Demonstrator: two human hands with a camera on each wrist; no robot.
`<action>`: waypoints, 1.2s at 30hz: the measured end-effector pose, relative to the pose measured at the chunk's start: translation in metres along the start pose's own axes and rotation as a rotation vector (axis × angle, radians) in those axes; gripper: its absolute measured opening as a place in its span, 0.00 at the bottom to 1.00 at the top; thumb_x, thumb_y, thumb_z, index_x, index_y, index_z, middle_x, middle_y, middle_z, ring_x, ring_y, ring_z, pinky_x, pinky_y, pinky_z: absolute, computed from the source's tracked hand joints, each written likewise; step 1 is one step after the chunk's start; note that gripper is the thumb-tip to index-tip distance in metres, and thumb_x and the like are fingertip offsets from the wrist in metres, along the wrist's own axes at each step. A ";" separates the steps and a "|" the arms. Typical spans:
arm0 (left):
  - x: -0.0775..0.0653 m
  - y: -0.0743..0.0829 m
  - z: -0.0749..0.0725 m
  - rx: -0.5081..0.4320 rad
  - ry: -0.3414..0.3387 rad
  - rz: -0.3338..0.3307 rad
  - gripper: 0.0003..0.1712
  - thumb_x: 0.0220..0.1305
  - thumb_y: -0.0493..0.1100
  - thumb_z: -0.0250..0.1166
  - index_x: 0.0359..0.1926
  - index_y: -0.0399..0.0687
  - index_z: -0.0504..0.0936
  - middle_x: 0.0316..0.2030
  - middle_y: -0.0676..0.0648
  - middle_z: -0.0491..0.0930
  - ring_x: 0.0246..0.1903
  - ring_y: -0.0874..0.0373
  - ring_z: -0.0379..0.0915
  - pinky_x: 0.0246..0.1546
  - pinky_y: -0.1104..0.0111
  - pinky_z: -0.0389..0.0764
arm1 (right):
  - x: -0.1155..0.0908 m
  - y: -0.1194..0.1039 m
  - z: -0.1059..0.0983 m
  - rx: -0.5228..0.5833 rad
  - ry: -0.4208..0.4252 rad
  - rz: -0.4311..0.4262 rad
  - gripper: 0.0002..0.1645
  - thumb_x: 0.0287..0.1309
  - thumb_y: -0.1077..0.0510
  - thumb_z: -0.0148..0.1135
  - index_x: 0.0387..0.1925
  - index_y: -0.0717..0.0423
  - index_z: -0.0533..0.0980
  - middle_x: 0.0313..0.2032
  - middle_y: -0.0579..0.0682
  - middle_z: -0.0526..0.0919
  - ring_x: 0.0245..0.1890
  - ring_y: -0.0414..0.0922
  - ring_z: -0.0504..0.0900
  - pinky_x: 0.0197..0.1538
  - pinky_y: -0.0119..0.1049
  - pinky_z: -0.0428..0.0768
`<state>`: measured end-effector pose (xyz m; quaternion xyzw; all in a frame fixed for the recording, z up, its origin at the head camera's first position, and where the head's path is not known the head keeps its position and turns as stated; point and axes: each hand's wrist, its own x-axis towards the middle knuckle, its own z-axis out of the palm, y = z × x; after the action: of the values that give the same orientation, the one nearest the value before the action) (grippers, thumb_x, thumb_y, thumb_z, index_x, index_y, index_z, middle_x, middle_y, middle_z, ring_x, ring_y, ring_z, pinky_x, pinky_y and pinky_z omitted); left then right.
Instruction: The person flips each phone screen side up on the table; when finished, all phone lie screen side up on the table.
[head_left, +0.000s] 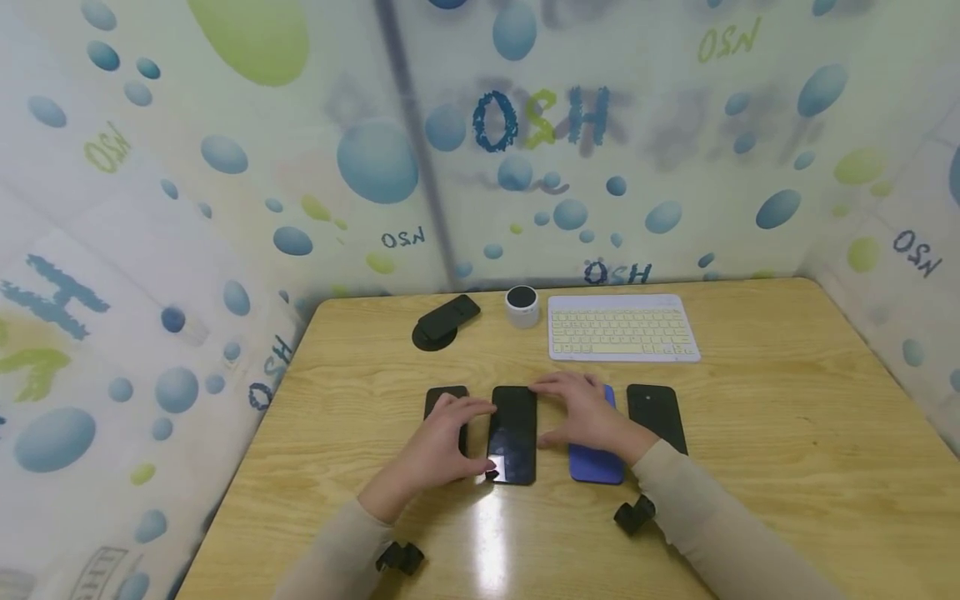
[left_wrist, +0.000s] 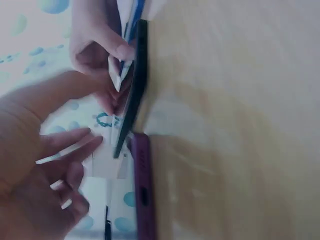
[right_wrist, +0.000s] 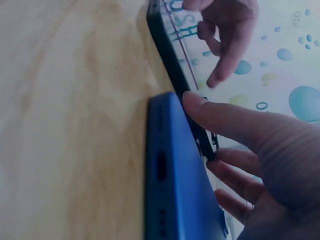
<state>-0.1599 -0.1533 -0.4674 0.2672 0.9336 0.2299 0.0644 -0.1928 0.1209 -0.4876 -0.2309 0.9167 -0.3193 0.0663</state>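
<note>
A dark-screened phone (head_left: 514, 433) lies on the table between both hands, its glossy face reflecting light. My left hand (head_left: 435, 446) is at its left edge, thumb and index finger spread apart. At its right side is my right hand (head_left: 588, 412), fingertips by the top corner and thumb lower down; in the right wrist view that thumb appears to touch the phone's edge (right_wrist: 170, 55). Under the right hand lies a blue phone (head_left: 596, 464), partly covered. The left hand partly hides another dark phone (head_left: 442, 398), whose side looks purple (left_wrist: 144, 185) in the left wrist view.
A black phone (head_left: 656, 412) lies at the right of the row. Behind stand a white keyboard (head_left: 622, 327), a small white cylinder with a dark top (head_left: 522, 308), and a black device on a round base (head_left: 447, 318). Patterned curtains (head_left: 517, 208) border the wooden table (head_left: 787, 400).
</note>
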 end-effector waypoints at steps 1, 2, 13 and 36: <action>0.002 0.002 0.000 0.017 -0.003 -0.003 0.46 0.47 0.55 0.84 0.68 0.52 0.78 0.68 0.51 0.77 0.55 0.55 0.65 0.57 0.57 0.74 | 0.000 0.000 0.000 -0.005 0.000 -0.002 0.48 0.40 0.45 0.86 0.66 0.50 0.78 0.67 0.53 0.78 0.72 0.57 0.68 0.71 0.73 0.45; 0.004 0.003 0.001 0.039 -0.007 -0.004 0.46 0.47 0.55 0.83 0.68 0.52 0.79 0.68 0.51 0.77 0.54 0.55 0.65 0.57 0.57 0.74 | 0.000 0.000 0.000 -0.011 0.000 -0.004 0.48 0.40 0.45 0.86 0.66 0.49 0.79 0.66 0.52 0.79 0.72 0.57 0.68 0.71 0.73 0.44; 0.007 0.002 0.001 0.072 -0.034 0.047 0.39 0.51 0.56 0.82 0.62 0.47 0.83 0.68 0.51 0.76 0.56 0.49 0.67 0.58 0.50 0.70 | -0.004 -0.002 0.000 -0.022 0.002 -0.014 0.47 0.44 0.43 0.84 0.67 0.50 0.78 0.68 0.52 0.77 0.74 0.58 0.64 0.71 0.74 0.38; 0.025 0.024 0.011 0.069 -0.045 0.101 0.39 0.56 0.57 0.78 0.66 0.48 0.80 0.70 0.53 0.74 0.56 0.52 0.65 0.59 0.55 0.69 | -0.049 0.034 -0.028 -0.081 0.084 -0.017 0.40 0.49 0.48 0.82 0.64 0.52 0.80 0.68 0.54 0.76 0.73 0.62 0.65 0.68 0.73 0.45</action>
<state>-0.1674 -0.1176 -0.4664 0.3212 0.9246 0.1947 0.0644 -0.1704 0.1832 -0.4877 -0.2276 0.9288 -0.2920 0.0159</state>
